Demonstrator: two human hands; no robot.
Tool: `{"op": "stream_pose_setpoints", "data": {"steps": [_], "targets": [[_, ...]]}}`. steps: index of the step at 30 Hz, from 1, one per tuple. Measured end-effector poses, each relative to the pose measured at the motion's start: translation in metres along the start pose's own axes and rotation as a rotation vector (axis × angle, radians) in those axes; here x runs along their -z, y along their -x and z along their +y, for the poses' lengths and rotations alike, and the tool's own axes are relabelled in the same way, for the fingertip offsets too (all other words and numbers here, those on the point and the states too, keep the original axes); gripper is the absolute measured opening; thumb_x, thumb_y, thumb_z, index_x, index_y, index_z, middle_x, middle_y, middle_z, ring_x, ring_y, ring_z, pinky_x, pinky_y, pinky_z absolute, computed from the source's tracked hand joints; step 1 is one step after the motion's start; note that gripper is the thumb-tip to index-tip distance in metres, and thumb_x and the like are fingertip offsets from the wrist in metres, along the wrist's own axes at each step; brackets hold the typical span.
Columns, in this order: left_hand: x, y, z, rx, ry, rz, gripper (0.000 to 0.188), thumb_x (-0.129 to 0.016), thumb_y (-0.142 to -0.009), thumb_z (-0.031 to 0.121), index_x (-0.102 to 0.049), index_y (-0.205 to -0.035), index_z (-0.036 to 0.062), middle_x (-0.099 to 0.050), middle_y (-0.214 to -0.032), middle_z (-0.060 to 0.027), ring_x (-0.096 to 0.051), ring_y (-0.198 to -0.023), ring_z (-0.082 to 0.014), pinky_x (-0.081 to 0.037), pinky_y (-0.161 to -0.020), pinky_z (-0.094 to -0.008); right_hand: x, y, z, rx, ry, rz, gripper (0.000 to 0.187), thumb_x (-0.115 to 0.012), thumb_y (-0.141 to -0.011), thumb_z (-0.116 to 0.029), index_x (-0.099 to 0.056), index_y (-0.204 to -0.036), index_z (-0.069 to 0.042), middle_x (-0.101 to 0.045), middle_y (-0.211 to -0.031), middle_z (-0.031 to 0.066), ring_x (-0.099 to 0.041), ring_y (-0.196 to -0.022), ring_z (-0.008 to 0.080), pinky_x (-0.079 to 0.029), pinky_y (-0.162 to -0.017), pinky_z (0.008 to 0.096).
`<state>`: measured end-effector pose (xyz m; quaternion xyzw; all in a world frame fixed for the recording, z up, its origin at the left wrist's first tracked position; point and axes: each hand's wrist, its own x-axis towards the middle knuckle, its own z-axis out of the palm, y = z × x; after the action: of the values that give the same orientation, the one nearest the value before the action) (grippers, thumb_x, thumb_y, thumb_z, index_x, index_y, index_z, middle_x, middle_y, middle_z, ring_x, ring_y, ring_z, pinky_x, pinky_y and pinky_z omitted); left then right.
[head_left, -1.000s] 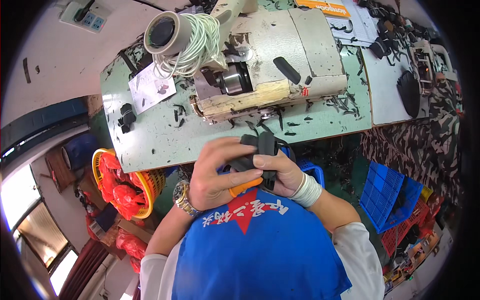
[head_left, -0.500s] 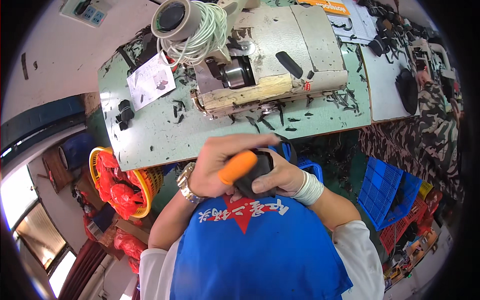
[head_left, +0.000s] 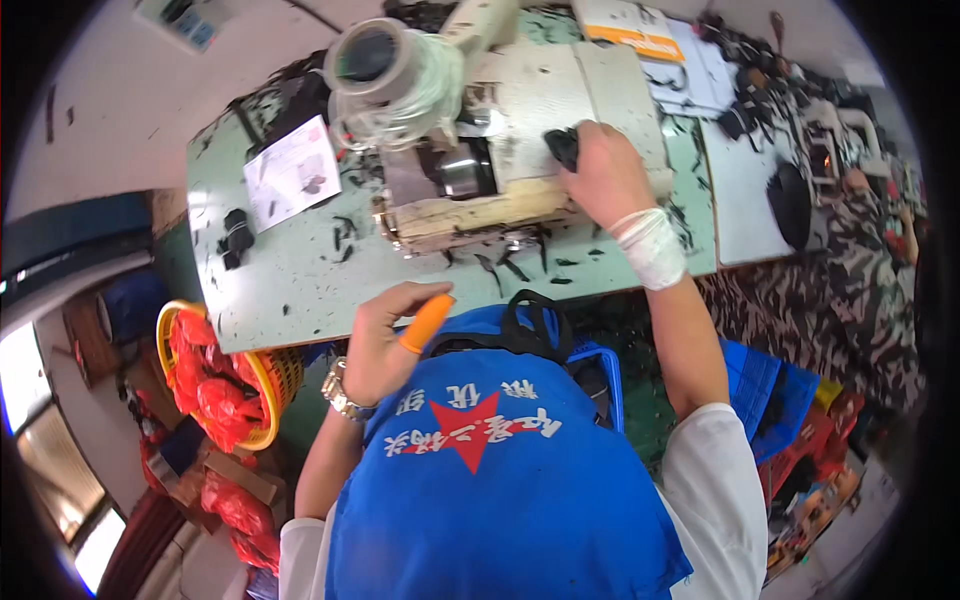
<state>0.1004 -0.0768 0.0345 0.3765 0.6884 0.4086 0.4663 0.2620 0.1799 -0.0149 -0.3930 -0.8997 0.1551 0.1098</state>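
Piece of black material (head_left: 561, 149) juts leftward from the right hand (head_left: 606, 172).

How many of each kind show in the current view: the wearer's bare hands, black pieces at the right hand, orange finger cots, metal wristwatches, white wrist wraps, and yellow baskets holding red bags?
Hands: 2 (left hand, right hand)
Black piece: 1
Orange finger cot: 1
Metal wristwatch: 1
White wrist wrap: 1
Yellow basket: 1
Total: 7

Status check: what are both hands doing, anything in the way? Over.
Right hand grips black piece over machine. Left hand open, apparently empty, near apron. Dark scraps on table, blocking neither hand.
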Motion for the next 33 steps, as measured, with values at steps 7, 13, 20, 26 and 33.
{"op": "stream_pose_setpoints", "data": {"steps": [7,13,20,26,33], "targets": [[-0.009,0.009,-0.007,0.152,0.056,0.066,0.032,-0.066,-0.09,0.02,-0.065,-0.113,-0.0015,-0.069,-0.101,-0.0141,-0.065,-0.089,-0.0155,-0.051,-0.079,-0.0283,0.018,-0.005,-0.011,-0.164,0.124,-0.172,0.032,-0.072,-0.072,-0.024,-0.06,-0.088,0.0,-0.066,-0.082,0.022,-0.064,-0.081,0.0411,-0.051,-0.069,0.0482],[-0.013,-0.008,0.014,0.116,0.218,0.053,0.037,-0.068,-0.089,0.022,-0.062,-0.116,-0.0025,-0.068,-0.1,-0.0116,-0.063,-0.088,-0.0127,-0.052,-0.076,-0.0272,0.008,0.044,-0.054,-0.287,-0.63,0.142,0.029,-0.068,-0.069,-0.006,-0.062,-0.096,0.004,-0.061,-0.078,0.0041,-0.054,-0.07,0.0093,-0.046,-0.065,0.0248],[0.013,0.003,-0.017,0.154,0.209,-0.018,0.026,-0.066,-0.09,0.013,-0.064,-0.112,-0.0024,-0.067,-0.094,-0.007,-0.061,-0.082,-0.0084,-0.051,-0.07,-0.0226,0.013,0.067,-0.031,-0.382,-0.575,0.185,0.034,-0.08,-0.069,-0.011,-0.061,-0.093,0.002,-0.066,-0.081,0.0096,-0.062,-0.071,0.0168,-0.051,-0.069,0.0303],[-0.002,-0.002,-0.009,0.133,0.168,-0.119,0.028,-0.066,-0.09,0.014,-0.064,-0.112,-0.0026,-0.067,-0.091,-0.0066,-0.059,-0.08,-0.0064,-0.049,-0.071,-0.0215,0.002,0.021,-0.036,0.118,-0.169,0.04,0.031,-0.069,-0.072,-0.004,-0.058,-0.101,-0.002,-0.064,-0.089,0.0216,-0.062,-0.084,0.0418,-0.05,-0.072,0.0427],[0.011,0.008,-0.016,0.131,0.117,-0.021,0.034,-0.068,-0.089,0.02,-0.063,-0.114,-0.0033,-0.069,-0.097,-0.0114,-0.063,-0.08,-0.0103,-0.051,-0.071,-0.0247,0.007,0.025,-0.055,-0.092,-0.343,-0.131,0.03,-0.071,-0.071,-0.013,-0.058,-0.095,-0.001,-0.065,-0.083,0.0221,-0.065,-0.079,0.038,-0.051,-0.07,0.0406]]}}
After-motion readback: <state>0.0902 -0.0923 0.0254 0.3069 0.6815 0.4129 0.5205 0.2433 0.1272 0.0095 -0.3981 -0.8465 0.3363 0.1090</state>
